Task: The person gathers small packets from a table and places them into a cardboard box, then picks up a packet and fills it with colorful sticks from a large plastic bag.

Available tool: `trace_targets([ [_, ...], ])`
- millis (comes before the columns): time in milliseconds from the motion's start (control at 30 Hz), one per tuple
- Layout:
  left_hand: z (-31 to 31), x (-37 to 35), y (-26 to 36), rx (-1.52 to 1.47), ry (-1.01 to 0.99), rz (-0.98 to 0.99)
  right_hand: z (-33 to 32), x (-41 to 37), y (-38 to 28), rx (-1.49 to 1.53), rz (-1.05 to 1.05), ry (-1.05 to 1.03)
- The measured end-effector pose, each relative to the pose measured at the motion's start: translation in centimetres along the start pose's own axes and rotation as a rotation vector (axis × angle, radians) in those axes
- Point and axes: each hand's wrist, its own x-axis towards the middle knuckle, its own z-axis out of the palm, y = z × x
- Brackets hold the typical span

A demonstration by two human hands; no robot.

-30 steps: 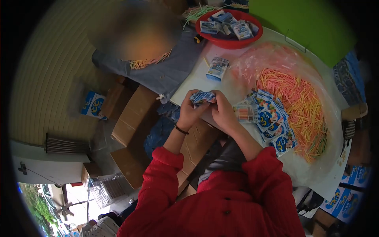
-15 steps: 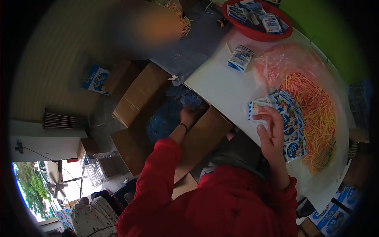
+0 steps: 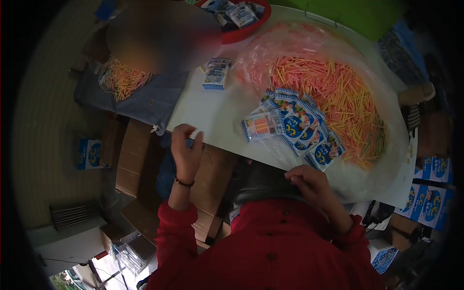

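While the fan of blue-and-white printed candy packets (image 3: 296,124) sits on the white desk (image 3: 200,108), right up against the clear plastic bag of pink and yellow sticks (image 3: 345,108), the right hand (image 3: 311,181) hovers near the desk's edge, fingers curled, can't tell if it's gripping anything. Left hand's (image 3: 187,152) empty with a loose, open grip, over by the open brown cardboard box (image 3: 212,176).

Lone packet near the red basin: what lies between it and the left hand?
Bare white tabletop lies between packet and left hand in the head view.

Packets (image 3: 296,123) beside sticks (image 3: 338,96) on table (image 3: 195,108)
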Motion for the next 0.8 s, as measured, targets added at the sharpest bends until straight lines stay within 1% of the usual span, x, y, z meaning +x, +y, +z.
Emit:
trace_targets([
  [33,1.1,0.8,3.0,-0.281,-0.133,0.105,0.0,0.2,0.3,0.043,0.050,0.069],
  [100,4.1,2.3,7.8,-0.459,-0.327,0.132,0.5,1.0,0.3,0.044,0.010,0.075],
  [133,6.0,2.8,8.5,-0.461,-0.329,0.139,0.7,1.1,0.1,0.048,-0.028,0.076],
  [167,8.3,3.3,8.5,-0.269,-0.316,0.220,0.7,1.1,-0.1,0.045,-0.030,0.087],
  [200,9.2,3.8,9.1,-0.076,-0.300,0.303,0.7,1.0,-0.3,0.040,-0.063,0.086],
  [233,9.4,3.9,9.4,-0.079,-0.305,0.317,0.4,0.7,-0.3,0.034,-0.095,0.088],
  [300,9.1,4.2,9.9,0.086,-0.417,0.203,-0.3,-0.3,0.2,0.023,-0.092,0.156],
  [333,9.1,3.8,9.6,0.085,-0.435,0.224,-0.5,-1.1,0.6,0.015,-0.089,0.206],
  [367,9.1,3.2,8.9,0.101,-0.365,0.268,-0.9,-1.7,1.0,0.018,-0.082,0.227],
  [400,8.8,2.6,8.4,0.117,-0.290,0.311,-1.3,-2.3,1.6,0.008,-0.035,0.298],
  [433,8.0,2.1,8.2,0.116,-0.300,0.328,-1.6,-2.8,2.0,0.000,0.012,0.370],
  [467,7.0,1.7,8.1,0.063,-0.285,0.197,-1.9,-3.2,2.4,0.005,0.016,0.390],
  [500,6.4,1.7,8.7,0.010,-0.270,0.065,-2.3,-3.4,2.8,0.092,0.104,0.470],
  [533,6.3,1.9,9.6,0.011,-0.282,0.079,-2.6,-3.4,3.1,0.180,0.191,0.548],
  [567,6.2,1.8,10.7,-0.354,-0.266,-0.042,-2.8,-3.2,3.3,0.185,0.197,0.559],
  [600,5.8,1.5,12.3,-0.718,-0.238,-0.176,-3.1,-2.6,3.4,0.216,0.229,0.620],
  [633,6.1,1.9,14.5,-0.841,-0.303,-0.268,-3.4,-1.8,3.4,0.245,0.257,0.674],
  [667,7.9,1.8,15.3,-0.876,-0.329,-0.301,-3.8,-0.9,3.0,0.245,0.254,0.666],
  [700,10.0,1.7,15.7,-0.910,-0.354,-0.330,-4.2,0.1,2.2,-0.010,0.370,0.617],
  [733,12.5,1.5,15.3,-0.633,-0.390,-0.249,-4.2,0.7,1.6,-0.265,0.478,0.565],
  [767,14.0,1.0,14.6,-0.634,-0.382,-0.244,-3.9,1.2,1.9,-0.269,0.468,0.566],
  [800,14.8,1.0,15.0,-0.293,-0.219,0.004,-3.5,1.7,2.5,-0.460,0.475,0.564],
])
